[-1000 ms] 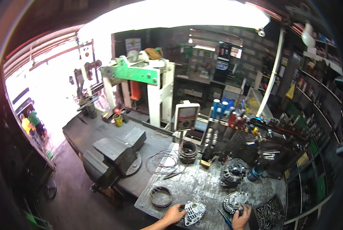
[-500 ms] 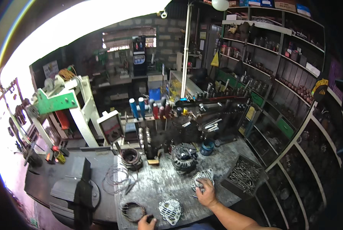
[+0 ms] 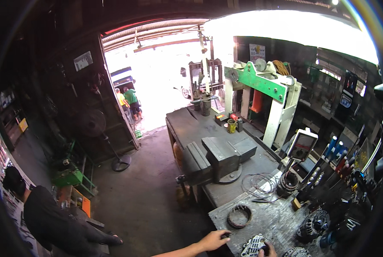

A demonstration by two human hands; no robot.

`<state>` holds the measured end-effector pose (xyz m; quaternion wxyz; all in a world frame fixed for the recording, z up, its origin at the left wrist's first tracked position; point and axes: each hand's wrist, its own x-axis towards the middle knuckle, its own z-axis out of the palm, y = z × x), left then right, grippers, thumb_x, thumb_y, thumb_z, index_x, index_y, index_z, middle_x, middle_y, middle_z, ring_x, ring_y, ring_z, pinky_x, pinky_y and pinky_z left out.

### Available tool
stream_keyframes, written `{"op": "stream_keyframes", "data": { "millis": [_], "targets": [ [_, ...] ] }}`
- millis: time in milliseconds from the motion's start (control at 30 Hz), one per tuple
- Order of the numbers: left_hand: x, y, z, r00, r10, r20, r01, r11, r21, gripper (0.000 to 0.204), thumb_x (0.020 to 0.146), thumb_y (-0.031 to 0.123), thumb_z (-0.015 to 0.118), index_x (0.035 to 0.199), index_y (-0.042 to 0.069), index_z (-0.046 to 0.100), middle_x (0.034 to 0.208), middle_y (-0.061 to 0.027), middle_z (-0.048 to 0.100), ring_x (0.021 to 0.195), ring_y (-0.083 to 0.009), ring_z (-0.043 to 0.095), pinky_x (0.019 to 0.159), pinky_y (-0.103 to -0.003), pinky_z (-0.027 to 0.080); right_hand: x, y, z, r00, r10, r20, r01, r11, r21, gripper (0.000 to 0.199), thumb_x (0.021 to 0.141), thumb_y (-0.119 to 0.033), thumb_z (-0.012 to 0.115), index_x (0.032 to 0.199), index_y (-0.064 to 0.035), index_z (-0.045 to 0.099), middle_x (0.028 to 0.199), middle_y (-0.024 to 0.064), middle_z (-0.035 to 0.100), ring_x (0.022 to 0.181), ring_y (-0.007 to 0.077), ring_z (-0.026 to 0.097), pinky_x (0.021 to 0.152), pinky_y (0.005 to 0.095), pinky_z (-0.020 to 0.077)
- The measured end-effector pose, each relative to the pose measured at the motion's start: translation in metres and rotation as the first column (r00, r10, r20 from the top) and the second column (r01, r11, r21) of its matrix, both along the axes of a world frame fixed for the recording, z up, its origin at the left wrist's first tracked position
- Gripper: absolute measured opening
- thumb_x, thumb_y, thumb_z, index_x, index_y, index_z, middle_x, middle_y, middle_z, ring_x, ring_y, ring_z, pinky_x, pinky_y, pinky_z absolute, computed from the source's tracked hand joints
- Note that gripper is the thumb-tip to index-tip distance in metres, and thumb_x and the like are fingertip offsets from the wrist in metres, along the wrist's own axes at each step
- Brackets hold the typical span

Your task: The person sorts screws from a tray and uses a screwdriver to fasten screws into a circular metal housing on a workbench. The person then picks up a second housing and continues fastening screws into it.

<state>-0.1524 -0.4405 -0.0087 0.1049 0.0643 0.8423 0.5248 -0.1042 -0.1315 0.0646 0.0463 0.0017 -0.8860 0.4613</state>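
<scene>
At the near edge of the grey metal worktop (image 3: 281, 218), the left hand (image 3: 213, 240) rests with fingers loosely curled, holding nothing. The right hand (image 3: 266, 250) grips the silver finned alternator housing (image 3: 252, 246), which lies flat just beside it. The work looks early: the housing is not yet lifted or opened. 1 dark stator ring (image 3: 239, 216) lies just beyond, and a heavy grey bench vise (image 3: 217, 158) stands farther back.
</scene>
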Motion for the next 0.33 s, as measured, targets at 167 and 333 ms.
{"op": "stream_keyframes", "data": {
  "millis": [167,333],
  "targets": [
    [0.069,-0.123,-0.057,0.909,0.403,0.107,-0.383,0.908,-0.169,0.046,0.104,0.034,0.08,0.142,0.009,0.076,0.127,-0.0171,0.083,0.118,-0.0287,0.081,0.105,-0.042,0.062,-0.016,-0.064,0.002,0.986,0.158,0.054,-0.139,0.956,-0.258,0.037,0.107,-0.006,0.069,0.143,-0.0015,0.071,0.114,0.0132,0.079,0.101,0.0214,0.074,0.09,0.037,0.0594],
    [0.168,-0.28,-0.194,0.704,0.66,0.26,-0.442,0.695,-0.566,0.071,0.095,0.049,0.085,0.154,0.012,0.07,0.154,-0.0266,0.068,0.15,-0.0362,0.061,0.129,-0.043,0.044,-0.041,-0.161,0.0,0.941,0.291,-0.174,-0.322,0.926,-0.196,0.033,0.103,-0.006,0.071,0.136,-0.0017,0.074,0.092,0.0143,0.076,0.083,0.0217,0.072,0.079,0.038,0.059]
  ]
}}
